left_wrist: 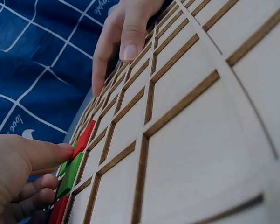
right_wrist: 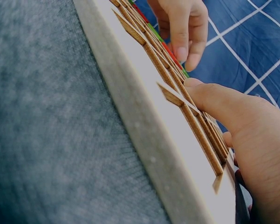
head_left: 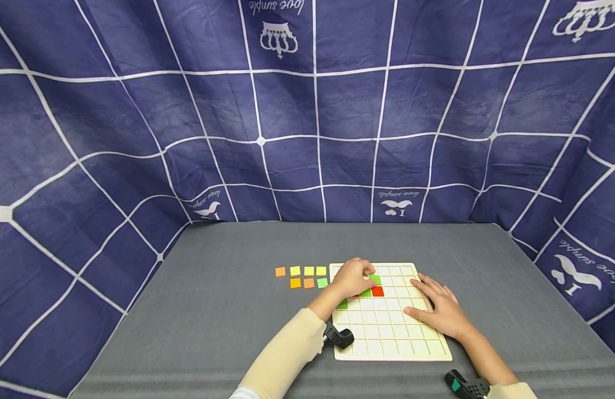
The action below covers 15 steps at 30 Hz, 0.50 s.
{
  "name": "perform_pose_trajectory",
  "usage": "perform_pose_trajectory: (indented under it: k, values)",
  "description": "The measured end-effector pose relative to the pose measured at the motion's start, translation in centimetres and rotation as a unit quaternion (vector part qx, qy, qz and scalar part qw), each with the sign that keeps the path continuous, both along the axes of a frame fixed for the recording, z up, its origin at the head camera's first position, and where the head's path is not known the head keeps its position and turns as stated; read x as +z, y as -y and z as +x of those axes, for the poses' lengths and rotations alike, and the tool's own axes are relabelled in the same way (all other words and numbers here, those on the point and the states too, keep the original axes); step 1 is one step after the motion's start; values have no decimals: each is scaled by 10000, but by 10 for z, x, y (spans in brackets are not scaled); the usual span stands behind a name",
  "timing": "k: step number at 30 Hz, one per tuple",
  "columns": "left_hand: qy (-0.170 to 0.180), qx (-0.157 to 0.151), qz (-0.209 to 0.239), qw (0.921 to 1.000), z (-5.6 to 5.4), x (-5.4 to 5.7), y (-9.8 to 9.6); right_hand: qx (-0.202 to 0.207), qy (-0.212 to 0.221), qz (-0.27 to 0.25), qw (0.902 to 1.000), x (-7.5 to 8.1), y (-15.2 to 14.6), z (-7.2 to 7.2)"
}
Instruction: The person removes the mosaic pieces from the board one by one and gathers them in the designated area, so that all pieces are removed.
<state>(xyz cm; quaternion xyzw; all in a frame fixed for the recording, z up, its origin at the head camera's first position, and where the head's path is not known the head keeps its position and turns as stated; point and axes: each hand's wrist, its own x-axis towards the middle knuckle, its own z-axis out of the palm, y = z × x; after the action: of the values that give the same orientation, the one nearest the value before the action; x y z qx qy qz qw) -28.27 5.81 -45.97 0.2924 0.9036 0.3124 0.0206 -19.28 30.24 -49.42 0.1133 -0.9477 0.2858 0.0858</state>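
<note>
A pale wooden grid board (head_left: 377, 332) is laid on the grey table (head_left: 212, 321), and a wide strip of the surface is seen between its far edge and the blue curtain (head_left: 347, 111). In the far part of the board, a green tile (head_left: 376, 279) is placed, with a red tile (head_left: 377, 291) just on its near side. The green tile is met at its left side by the left hand (head_left: 353, 279); its thumb and forefinger are bent and a little apart at the tips, but whether the tile is pinched cannot be told. Other red and green tiles are partly covered by this hand. The right hand (head_left: 441, 311) is rested at the board's right edge, with thumb and fingers spread apart. Toward the near edge, rows of plain squares are extended. Beyond the left edge, seven loose tiles (head_left: 309, 271) are arranged in two rows, the nearest being close to the forearm.
</note>
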Motion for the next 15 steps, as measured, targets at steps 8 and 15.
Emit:
perform_pose_trajectory:
  k: [8,15]
  values:
    - [-42,6,-120,9999,-1,-1,-2,22,-35,10,10000,-1,-1,0]
    - [-160,-36,-268,9995,-3,1,-4,1,-23,19,10000,-1,-1,0]
